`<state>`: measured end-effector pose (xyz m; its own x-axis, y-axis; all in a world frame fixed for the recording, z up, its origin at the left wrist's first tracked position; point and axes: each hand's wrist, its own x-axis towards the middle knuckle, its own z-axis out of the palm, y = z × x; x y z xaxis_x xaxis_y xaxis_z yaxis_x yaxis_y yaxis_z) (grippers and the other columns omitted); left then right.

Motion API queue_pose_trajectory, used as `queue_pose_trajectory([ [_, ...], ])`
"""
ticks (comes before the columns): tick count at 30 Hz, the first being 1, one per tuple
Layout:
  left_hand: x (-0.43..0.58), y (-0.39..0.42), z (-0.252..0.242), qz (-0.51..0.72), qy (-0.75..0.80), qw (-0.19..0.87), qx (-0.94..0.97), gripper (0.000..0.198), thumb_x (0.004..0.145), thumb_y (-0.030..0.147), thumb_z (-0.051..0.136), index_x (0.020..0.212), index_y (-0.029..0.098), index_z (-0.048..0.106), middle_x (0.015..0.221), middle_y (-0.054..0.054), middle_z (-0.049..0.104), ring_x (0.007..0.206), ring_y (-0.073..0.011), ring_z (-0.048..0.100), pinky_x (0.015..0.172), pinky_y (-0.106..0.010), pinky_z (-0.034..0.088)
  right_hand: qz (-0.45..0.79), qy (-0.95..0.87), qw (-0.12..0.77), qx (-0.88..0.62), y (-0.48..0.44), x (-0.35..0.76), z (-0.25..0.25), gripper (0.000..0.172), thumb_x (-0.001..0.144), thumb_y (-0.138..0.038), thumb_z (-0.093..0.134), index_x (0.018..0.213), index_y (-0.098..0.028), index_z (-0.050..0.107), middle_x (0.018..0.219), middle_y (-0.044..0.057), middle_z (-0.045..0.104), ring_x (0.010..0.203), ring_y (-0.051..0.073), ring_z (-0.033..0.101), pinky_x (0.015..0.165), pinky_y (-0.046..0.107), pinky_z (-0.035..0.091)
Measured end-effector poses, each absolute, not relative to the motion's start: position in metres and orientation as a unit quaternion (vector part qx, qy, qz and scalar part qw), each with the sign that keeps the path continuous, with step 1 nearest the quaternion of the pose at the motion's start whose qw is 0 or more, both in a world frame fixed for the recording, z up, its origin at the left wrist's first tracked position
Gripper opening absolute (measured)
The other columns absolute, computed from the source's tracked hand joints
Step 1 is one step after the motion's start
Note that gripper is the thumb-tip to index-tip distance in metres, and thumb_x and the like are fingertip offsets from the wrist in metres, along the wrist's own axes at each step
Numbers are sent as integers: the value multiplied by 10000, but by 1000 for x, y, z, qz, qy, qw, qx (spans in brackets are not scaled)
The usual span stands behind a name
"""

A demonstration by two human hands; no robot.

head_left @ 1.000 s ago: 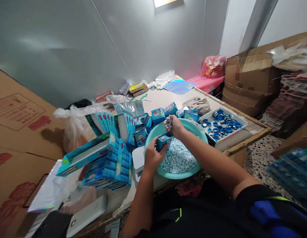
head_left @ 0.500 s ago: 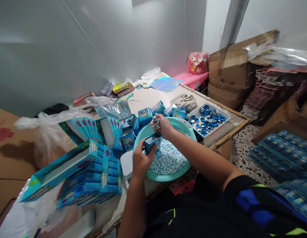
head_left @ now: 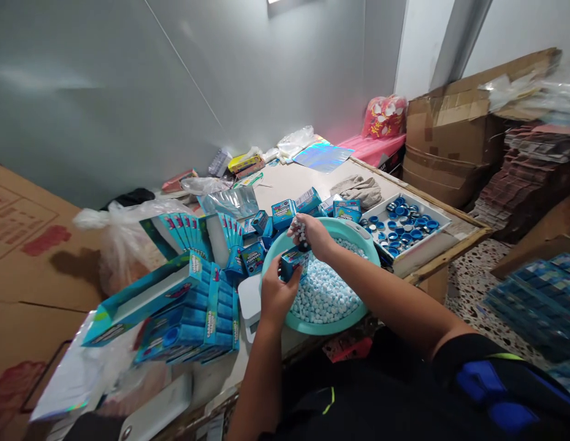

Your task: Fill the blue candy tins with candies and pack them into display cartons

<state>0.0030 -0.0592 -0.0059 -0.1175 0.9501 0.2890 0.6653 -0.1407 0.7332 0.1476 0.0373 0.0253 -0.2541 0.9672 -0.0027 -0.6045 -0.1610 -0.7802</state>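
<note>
A small blue candy box (head_left: 292,262) is gripped in my left hand (head_left: 276,291), over the left side of a turquoise basin (head_left: 331,327). Just above the box's top, my right hand (head_left: 315,236) is closed around a bunch of small white candies (head_left: 300,231). The basin holds a heap of white and pale blue candies (head_left: 328,291). Behind it lie several more blue boxes (head_left: 285,213), and a pale, flat-topped device (head_left: 249,300) stands at its left side, partly hidden.
A white tray (head_left: 432,236) of blue caps (head_left: 402,223) sits right of the basin. Blue display cartons (head_left: 193,318) with rows of boxes stand left. A grey cloth (head_left: 356,191) and plastic bags (head_left: 129,236) lie on the table; cardboard boxes (head_left: 445,141) stand beyond the right edge.
The whole view has shifted, so the table appears farther right. My right hand with its candies has come a little closer to the box's top.
</note>
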Motion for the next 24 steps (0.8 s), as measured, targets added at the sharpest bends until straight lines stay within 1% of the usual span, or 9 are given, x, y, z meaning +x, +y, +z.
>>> queue_pose_trajectory([
  [4, 4, -60, -5, 406, 640, 186, 626, 539, 821, 492, 765, 1276, 224, 654, 1173, -84, 738, 1097, -257, 708, 988, -389, 585, 705, -365, 549, -263, 38, 146, 23, 423, 833, -596, 634, 759, -191, 537, 698, 42, 634, 563, 151, 525, 588, 287, 426],
  [7, 4, -61, -5, 406, 639, 190, 624, 538, 828, 499, 758, 1284, 233, 652, 1203, -81, 733, 1120, -261, 705, 977, -384, 590, 702, -383, 551, -239, 38, 145, 22, 470, 767, -644, 675, 742, -201, 520, 690, 35, 631, 587, 154, 528, 607, 292, 428],
  [10, 4, -62, -5, 403, 642, 188, 624, 557, 833, 508, 751, 1307, 236, 640, 1232, -83, 725, 1140, -262, 699, 985, -386, 593, 698, -391, 560, -214, 37, 144, 20, 463, 729, -634, 683, 736, -204, 513, 682, 34, 626, 608, 155, 536, 620, 292, 432],
  [18, 4, -61, -5, 411, 649, 183, 613, 572, 834, 534, 743, 1305, 224, 643, 1230, -96, 726, 1138, -264, 697, 1032, -397, 572, 690, -407, 560, -211, 34, 144, 23, 330, 787, -518, 596, 746, -196, 537, 705, 49, 647, 664, 168, 584, 672, 293, 475],
  [21, 3, -61, -5, 420, 642, 182, 615, 573, 829, 530, 751, 1303, 227, 647, 1225, -95, 729, 1137, -262, 699, 1026, -389, 575, 684, -415, 557, -222, 32, 144, 25, 316, 810, -501, 589, 744, -196, 537, 712, 44, 635, 678, 166, 593, 672, 287, 465],
  [24, 3, -62, -6, 425, 636, 184, 617, 579, 826, 531, 757, 1305, 223, 651, 1223, -101, 730, 1140, -260, 699, 1023, -384, 580, 679, -425, 557, -221, 31, 144, 26, 323, 794, -509, 602, 742, -197, 536, 718, 39, 632, 688, 166, 599, 671, 286, 452],
])
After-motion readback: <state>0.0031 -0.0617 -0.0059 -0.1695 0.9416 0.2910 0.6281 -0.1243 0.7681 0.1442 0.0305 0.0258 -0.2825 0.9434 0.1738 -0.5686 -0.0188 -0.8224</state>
